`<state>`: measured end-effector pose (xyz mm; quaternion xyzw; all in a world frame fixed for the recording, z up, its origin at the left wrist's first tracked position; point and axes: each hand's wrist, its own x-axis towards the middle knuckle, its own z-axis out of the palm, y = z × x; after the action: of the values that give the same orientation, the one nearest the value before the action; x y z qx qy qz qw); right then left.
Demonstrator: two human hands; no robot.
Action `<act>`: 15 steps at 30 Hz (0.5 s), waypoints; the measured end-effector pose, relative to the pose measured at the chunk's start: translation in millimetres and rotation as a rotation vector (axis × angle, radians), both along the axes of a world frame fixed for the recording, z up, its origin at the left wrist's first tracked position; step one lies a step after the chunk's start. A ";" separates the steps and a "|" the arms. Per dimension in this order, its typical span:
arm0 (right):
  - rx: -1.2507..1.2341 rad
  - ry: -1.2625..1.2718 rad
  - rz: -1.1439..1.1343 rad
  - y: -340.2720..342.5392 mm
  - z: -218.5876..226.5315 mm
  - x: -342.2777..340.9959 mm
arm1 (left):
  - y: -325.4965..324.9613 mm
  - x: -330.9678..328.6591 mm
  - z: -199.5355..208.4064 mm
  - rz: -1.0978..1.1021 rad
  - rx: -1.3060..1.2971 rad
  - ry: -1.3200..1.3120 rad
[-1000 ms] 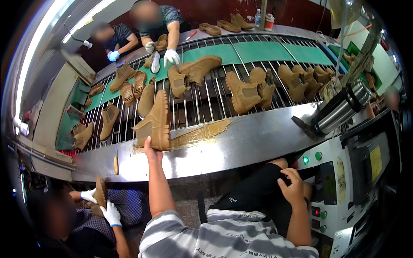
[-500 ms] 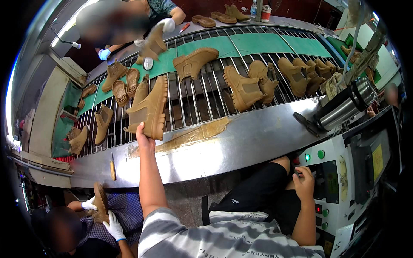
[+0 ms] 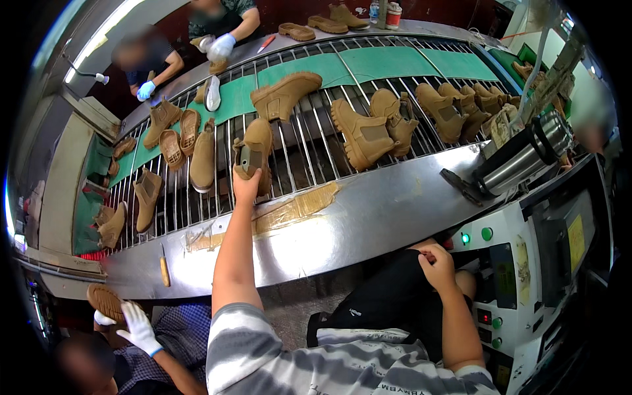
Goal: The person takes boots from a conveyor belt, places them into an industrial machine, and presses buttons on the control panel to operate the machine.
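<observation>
My left hand (image 3: 247, 184) reaches over the near edge of the rod conveyor (image 3: 312, 167) and grips a tan ankle boot (image 3: 262, 139) by its heel and shaft end. The boot's opening faces me and its toe points away. Just left of it another tan boot (image 3: 203, 162) lies on the rods, and beyond it a boot on its side (image 3: 286, 93) rests partly on the green mat (image 3: 355, 68). Above my thigh, beside the machine panel, my right hand (image 3: 438, 266) is closed with fingers curled; what they hold, if anything, is hidden.
Several tan boots (image 3: 359, 135) line the conveyor to the right. A steel flask (image 3: 523, 155) lies at the right of the metal ledge (image 3: 382, 197), and a wooden-handled tool (image 3: 164, 270) at the left. A co-worker's gloved hands (image 3: 140, 327) hold a boot, lower left; other people work across the conveyor.
My left hand has moved right and set the boot lower on the rods, turning its sole from the right side to underneath. My right hand has shifted left with fingers more curled.
</observation>
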<state>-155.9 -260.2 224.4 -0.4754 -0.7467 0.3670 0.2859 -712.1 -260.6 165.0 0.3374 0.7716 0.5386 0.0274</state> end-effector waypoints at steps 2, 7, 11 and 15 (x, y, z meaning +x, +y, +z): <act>-0.109 0.060 -0.035 17.7 -16.0 -15.6 | 5.4 18.8 3.9 0.236 0.035 0.355; 0.032 -0.057 -0.085 67.8 -61.8 -77.5 | 72.7 125.3 36.4 -0.150 0.241 0.686; 0.165 -0.293 -0.282 78.6 -72.3 -113.8 | 171.8 78.1 -24.1 -0.114 -0.116 0.061; 0.174 -0.242 -0.228 78.9 -72.8 -114.3 | 233.9 -5.8 -81.3 0.064 -0.111 -0.474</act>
<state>-270.3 -181.3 151.7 -0.5710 -0.7460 0.2063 0.2736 -717.9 -26.6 83.7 0.1749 0.7823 0.5602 0.2089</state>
